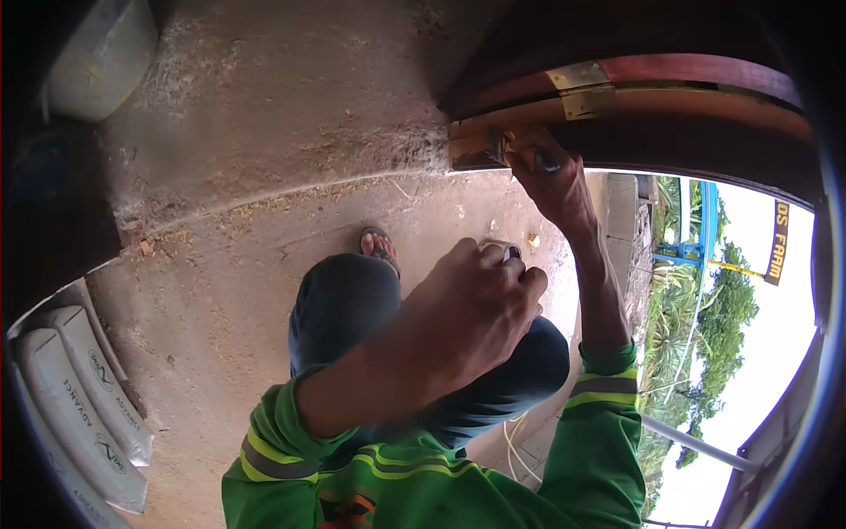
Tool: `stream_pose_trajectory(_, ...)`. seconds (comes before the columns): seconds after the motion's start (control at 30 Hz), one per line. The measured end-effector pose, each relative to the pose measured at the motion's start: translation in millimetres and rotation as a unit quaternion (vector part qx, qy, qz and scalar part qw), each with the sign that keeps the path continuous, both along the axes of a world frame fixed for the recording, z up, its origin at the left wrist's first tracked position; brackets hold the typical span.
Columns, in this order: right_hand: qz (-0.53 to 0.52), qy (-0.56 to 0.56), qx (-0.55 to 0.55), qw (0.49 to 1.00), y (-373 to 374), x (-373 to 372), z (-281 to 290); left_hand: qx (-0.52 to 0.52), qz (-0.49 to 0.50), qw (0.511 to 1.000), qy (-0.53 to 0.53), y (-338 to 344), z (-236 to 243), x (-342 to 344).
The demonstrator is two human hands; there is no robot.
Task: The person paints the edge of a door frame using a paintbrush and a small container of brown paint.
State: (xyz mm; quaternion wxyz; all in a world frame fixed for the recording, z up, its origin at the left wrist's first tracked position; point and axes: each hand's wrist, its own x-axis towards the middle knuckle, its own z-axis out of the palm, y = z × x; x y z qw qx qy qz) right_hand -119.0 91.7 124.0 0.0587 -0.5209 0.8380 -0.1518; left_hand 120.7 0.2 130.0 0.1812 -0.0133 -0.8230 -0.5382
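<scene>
My right hand [551,181] is closed round a short tool with a dark rounded end [545,161], which looks like a chisel handle. Its fingers press against the lower end of a brown wooden door edge [634,104]; the tool's tip is too unclear to make out. A yellowish-metal hinge [583,90] sits further along that edge. Lower and nearer to me, my left hand [485,300] is clenched in front of my knees, apart from the door. A round shiny metal end [512,253] shows by its fingers, perhaps a hammer's; the palm hides the rest.
A small pale block [533,240] and scattered bits lie on the rough concrete floor [220,291]. Several printed bags or packs [97,397] are stacked at the left. A pale container [101,62] stands far left. Outside the doorway are plants [727,300] and a blue post [708,220].
</scene>
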Motion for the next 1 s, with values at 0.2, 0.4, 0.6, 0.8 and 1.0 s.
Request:
stream_pose_trajectory(0.2,0.107,0.017,0.160,0.981,-44,-74,-113,-0.176,0.313,0.926,-0.119,-52,-59,40)
stream_pose_trajectory(0.4,0.148,0.176,0.200,0.952,-29,-106,-125,-0.058,0.402,0.871,-0.278,-80,-55,115)
stream_pose_trajectory(0.6,0.098,0.136,0.248,0.954,-60,-37,-105,0.042,0.418,0.871,-0.254,-75,-57,142)
stream_pose_trajectory(0.8,0.125,0.094,0.249,0.956,-23,-117,-177,0.020,0.399,0.884,-0.245,-67,-50,144)
stream_pose_trajectory(1.0,0.087,0.121,0.258,0.955,-48,-66,-134,0.052,0.387,0.889,-0.239,-69,-47,150)
